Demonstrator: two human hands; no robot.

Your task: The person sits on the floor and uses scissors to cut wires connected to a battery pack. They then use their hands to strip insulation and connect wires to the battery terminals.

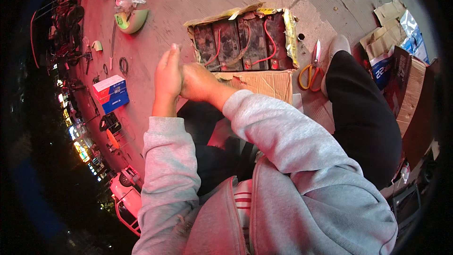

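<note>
In front of me, just left of a torn carton, my two hands are pressed against each other. My left hand (167, 78) points away from me with its fingers stretched out, and nothing shows in it. My right hand (197, 82) comes across from the right and rests against it; the right fingers are mostly hidden. Inside the opened cardboard box (264, 82) several dark, dusty batteries (229, 42) stand side by side. Red wires (269, 38) run over them. To the right of the box, orange-handled scissors (311, 73) lie on the ground beside my shoe.
A blue, white and red box (111, 93) stands at left. Beyond it lie a pale green curved shell (131, 21), clear plastic (130, 1) and a coil (123, 65). Torn cardboard (410, 87) leans at right. A vehicle (126, 198) is at the lower left.
</note>
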